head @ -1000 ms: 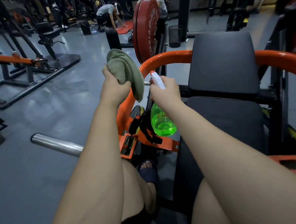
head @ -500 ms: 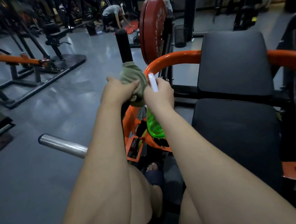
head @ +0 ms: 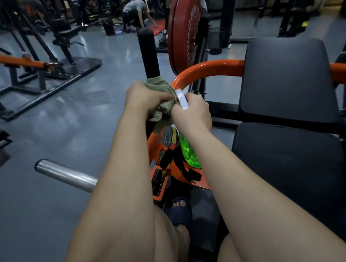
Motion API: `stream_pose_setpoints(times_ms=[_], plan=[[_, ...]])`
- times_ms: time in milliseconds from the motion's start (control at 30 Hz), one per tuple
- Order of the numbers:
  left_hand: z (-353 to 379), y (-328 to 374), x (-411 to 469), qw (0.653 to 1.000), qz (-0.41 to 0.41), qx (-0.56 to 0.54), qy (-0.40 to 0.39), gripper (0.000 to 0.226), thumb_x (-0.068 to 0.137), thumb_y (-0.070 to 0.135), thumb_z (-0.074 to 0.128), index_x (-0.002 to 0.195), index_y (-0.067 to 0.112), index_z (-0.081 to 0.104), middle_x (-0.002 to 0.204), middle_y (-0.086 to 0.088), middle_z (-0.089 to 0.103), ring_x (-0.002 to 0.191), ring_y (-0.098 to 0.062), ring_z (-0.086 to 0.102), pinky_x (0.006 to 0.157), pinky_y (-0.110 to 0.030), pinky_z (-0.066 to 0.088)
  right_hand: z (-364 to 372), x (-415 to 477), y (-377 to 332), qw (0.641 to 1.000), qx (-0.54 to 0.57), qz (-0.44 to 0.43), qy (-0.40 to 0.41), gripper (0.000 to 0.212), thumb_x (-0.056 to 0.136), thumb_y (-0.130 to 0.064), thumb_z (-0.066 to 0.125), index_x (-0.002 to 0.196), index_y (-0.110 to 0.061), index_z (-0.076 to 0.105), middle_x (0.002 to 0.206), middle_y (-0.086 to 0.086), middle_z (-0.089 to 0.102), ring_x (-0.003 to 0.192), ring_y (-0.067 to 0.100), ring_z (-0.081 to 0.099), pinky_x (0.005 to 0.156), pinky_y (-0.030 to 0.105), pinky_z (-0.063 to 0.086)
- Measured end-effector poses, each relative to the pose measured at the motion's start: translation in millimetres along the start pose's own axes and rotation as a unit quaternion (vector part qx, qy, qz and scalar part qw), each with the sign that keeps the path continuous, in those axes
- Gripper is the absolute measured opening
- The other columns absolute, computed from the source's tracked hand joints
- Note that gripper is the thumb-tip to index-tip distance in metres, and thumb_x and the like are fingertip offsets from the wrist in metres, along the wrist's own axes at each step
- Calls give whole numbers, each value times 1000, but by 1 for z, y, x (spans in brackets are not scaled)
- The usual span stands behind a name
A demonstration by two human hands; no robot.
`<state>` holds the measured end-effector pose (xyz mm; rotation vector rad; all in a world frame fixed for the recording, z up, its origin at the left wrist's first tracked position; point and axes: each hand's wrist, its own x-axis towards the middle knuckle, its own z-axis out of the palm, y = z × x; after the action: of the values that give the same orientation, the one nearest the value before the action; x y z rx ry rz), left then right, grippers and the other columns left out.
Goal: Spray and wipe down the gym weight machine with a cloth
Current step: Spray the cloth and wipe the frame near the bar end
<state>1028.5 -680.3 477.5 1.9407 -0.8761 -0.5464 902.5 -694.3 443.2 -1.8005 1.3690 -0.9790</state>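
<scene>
My left hand (head: 143,97) grips an olive-green cloth (head: 162,107) wrapped round the base of the machine's black foam handle (head: 148,52), beside the curved orange bar (head: 206,69). My right hand (head: 193,115) holds a spray bottle by its white head (head: 181,99); its green body (head: 188,153) hangs below my wrist. The nozzle points at the cloth, right against it. The machine's black back pad (head: 285,78) and seat pad (head: 289,163) are to the right.
A red weight plate (head: 183,32) stands upright behind the orange bar. A chrome peg (head: 66,176) sticks out at the lower left. Other machines (head: 30,65) line the left. A person (head: 137,12) bends over at the back. My sandalled foot (head: 179,210) is below.
My left hand lowered the cloth from the air onto the base of the black handle and closed round it. My right hand brought the spray bottle up against the cloth.
</scene>
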Motion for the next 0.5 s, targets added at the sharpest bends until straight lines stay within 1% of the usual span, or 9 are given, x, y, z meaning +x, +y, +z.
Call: stream_pose_setpoints(times_ms=[67, 100, 167, 200, 267, 367, 433, 500], plan=[[2, -1, -2, 999, 17, -24, 15, 31, 57, 28, 86, 86, 17, 79, 83, -2, 77, 81, -17, 75, 74, -40, 64, 0, -1, -1, 1000, -6, 11, 1, 20, 93, -25, 48, 75, -21, 54, 79, 3, 62, 71, 29, 56, 61, 33, 38], [3, -2, -4, 999, 25, -38, 14, 36, 51, 30, 86, 85, 18, 79, 82, 0, 77, 80, -16, 75, 75, -41, 64, 0, -2, 0, 1000, -8, 14, -2, 18, 92, -24, 48, 75, -21, 54, 79, 4, 62, 71, 29, 56, 61, 33, 38], [6, -6, -1, 997, 44, -64, 19, 53, 38, 40, 85, 86, 18, 79, 82, 2, 78, 81, -14, 76, 77, -42, 64, 0, -6, -1, 1000, 2, 21, -9, 13, 89, -21, 49, 79, -20, 57, 82, 4, 63, 73, 29, 57, 60, 33, 39], [7, -8, 1, 995, 54, -78, 22, 59, 35, 44, 84, 87, 17, 79, 83, 2, 78, 82, -13, 76, 78, -41, 64, -1, -10, -3, 1000, 9, 23, -13, 11, 88, -20, 50, 82, -20, 59, 84, 5, 64, 74, 29, 58, 61, 34, 40], [10, -8, 2, 990, 75, -117, 32, 57, 41, 43, 87, 91, 17, 76, 85, 1, 78, 83, -15, 76, 80, -43, 63, -3, -16, -6, 999, 23, 20, -14, 9, 86, -19, 49, 85, -19, 59, 86, 5, 64, 77, 30, 59, 64, 36, 45], [7, 6, -10, 974, 96, -194, 64, 52, 57, 31, 92, 101, 16, 69, 94, -1, 77, 88, -14, 76, 83, -40, 63, -5, -25, -12, 998, 66, 19, -16, 8, 84, -17, 50, 78, -18, 56, 83, 6, 64, 77, 30, 61, 67, 38, 51], [5, 11, -10, 963, 102, -238, 76, 46, 67, 22, 92, 104, 17, 63, 100, -1, 76, 90, -13, 75, 81, -34, 62, -3, -28, -14, 992, 110, 53, -13, 10, 83, -16, 51, 75, -16, 56, 82, 7, 65, 78, 31, 62, 70, 40, 53], [4, 12, -6, 963, 113, -238, 55, 42, 75, 21, 86, 110, 16, 62, 104, -2, 74, 93, -12, 74, 82, -33, 61, 0, -29, -16, 983, 157, 92, -2, 12, 81, -18, 51, 72, -16, 58, 79, 7, 65, 77, 32, 62, 71, 41, 54]])
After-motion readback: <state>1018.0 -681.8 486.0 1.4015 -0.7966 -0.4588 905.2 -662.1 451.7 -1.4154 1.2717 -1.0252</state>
